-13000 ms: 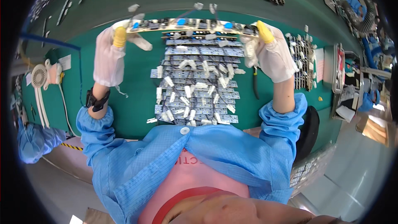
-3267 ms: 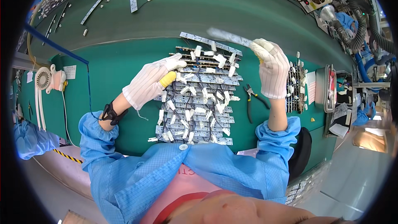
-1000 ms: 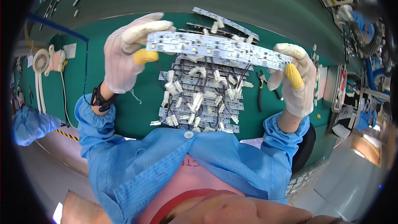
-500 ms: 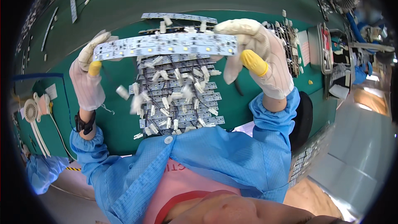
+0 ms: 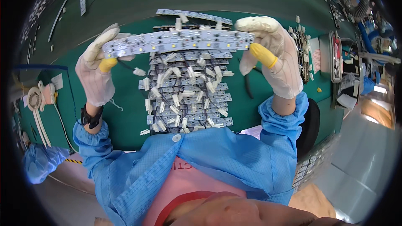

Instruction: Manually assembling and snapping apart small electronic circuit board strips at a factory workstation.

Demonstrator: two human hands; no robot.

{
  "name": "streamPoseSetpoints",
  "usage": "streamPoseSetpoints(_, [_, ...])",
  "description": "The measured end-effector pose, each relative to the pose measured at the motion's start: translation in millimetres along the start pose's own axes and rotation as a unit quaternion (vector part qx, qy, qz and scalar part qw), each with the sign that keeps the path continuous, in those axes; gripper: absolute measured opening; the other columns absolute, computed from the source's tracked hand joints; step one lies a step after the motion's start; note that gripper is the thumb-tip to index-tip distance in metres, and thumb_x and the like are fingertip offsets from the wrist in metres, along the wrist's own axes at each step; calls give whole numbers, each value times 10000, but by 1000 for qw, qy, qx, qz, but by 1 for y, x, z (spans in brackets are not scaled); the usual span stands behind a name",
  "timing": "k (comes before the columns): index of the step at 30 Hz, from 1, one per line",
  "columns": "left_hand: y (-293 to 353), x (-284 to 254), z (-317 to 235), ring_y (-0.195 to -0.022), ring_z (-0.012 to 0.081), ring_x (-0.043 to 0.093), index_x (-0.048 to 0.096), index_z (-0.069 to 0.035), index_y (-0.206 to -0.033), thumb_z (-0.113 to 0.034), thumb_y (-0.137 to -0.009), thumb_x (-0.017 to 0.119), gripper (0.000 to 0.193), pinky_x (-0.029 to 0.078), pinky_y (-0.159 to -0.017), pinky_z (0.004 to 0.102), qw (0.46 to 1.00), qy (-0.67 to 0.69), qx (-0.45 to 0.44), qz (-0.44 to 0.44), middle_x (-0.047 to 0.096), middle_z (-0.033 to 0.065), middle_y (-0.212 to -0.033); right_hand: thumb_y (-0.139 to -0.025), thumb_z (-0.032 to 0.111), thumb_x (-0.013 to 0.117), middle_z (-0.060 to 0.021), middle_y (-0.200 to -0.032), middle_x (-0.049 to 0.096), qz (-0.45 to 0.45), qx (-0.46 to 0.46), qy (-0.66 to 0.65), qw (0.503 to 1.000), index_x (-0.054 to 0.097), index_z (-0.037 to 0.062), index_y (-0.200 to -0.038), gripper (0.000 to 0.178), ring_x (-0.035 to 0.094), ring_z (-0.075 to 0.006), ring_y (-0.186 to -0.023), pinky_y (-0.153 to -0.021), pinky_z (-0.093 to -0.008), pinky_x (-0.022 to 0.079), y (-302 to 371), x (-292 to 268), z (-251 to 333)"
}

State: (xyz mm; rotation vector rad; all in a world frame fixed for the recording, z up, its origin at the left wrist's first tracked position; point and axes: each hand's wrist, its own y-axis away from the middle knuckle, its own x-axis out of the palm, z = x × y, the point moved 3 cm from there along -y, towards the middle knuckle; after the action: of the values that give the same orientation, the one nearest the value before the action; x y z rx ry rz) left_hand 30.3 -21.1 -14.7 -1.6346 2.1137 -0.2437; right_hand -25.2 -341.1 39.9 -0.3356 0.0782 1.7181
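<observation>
Strip (image 5: 178, 42) of LED board hangs level above the stack (image 5: 186, 90) of like boards on the green mat (image 5: 125, 117). I see my left hand (image 5: 98, 73) clamped on its left end, my right hand (image 5: 272, 56) clamped on its right end. Pliers (image 5: 248, 86) lie right of the stack.

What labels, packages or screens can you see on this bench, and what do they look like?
Paper label: far left of the green mat, small white rectangle.
Striped tape: lower left bench edge, short yellow and black strip.
Card: right of the mat, pale pinkish rectangle beside a tray.
No screens show.
</observation>
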Motion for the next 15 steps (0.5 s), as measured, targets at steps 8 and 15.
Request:
streamPoseSetpoints(8, [4,10,-25,-856,225,665,527,71,-1228,-356,-836,678,599,551,-724,302,992,118,-41,16,631,225,-1086,-726,612,689,-61,-753,596,-10,41,-49,998,483,-82,-1204,868,563,-112,-572,-562,-204,422,-6,-2,-16])
streamPoseSetpoints(15, [0,6,-29,-904,190,666,521,45,-1260,-216,-833,681,526,502,-817,255,994,89,30,64,668,145,-1010,-815,534,643,-53,-631,593,-2,5,-34,999,531,-37,-1171,682,571,-100,-558,-586,-208,439,-9,2,-18])
